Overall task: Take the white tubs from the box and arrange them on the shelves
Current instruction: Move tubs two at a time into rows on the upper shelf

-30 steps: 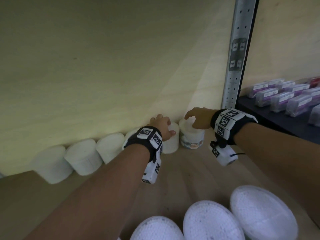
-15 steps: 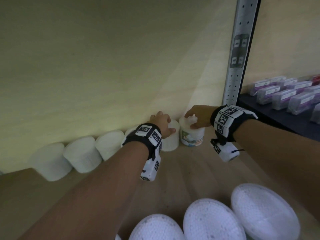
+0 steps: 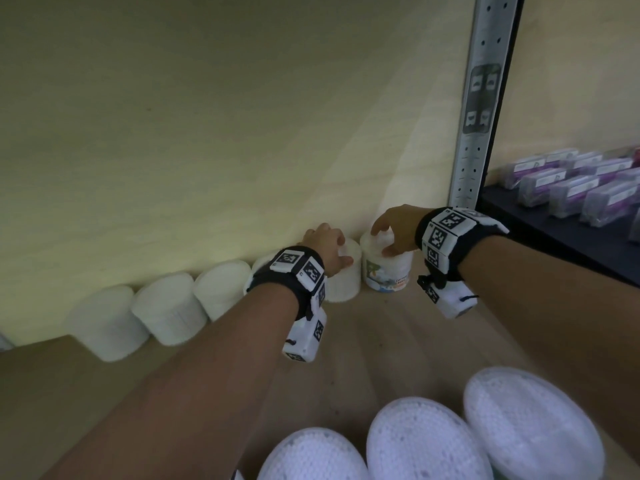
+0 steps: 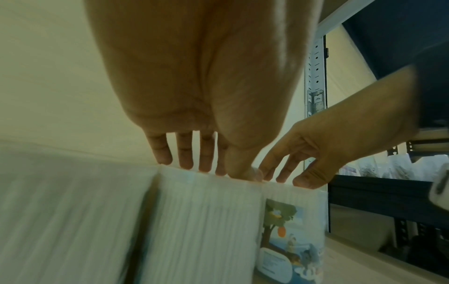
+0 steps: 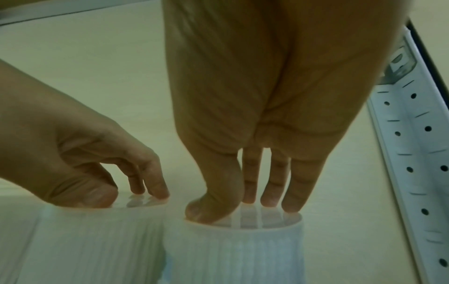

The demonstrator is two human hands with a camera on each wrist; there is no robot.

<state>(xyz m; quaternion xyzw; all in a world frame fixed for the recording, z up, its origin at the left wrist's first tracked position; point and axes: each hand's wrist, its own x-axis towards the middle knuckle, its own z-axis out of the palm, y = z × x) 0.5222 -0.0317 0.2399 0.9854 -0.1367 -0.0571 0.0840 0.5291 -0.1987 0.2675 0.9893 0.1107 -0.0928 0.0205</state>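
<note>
Several white tubs stand in a row along the back wall of a wooden shelf [image 3: 381, 341]. My left hand [image 3: 337, 249] rests from above on a plain ribbed tub [image 3: 343, 282], its straight fingertips [image 4: 184, 163] and thumb touching the lid. My right hand [image 3: 382, 242] rests the same way on the last tub [image 3: 388, 271], which has a picture label [image 4: 286, 236]. In the right wrist view its fingertips [image 5: 269, 201] touch the glossy lid of that tub [image 5: 238, 249], the thumb at the near rim. Both tubs stand upright, side by side.
Three more tub lids [image 3: 426, 441] sit at the front of the shelf, close under my forearms. A perforated metal upright [image 3: 478, 116] bounds the shelf on the right. Beyond it, a dark shelf [image 3: 554, 237] carries purple packs [image 3: 571, 188].
Both hands stay on the same two tubs at the back wall. Only the view has shifted slightly.
</note>
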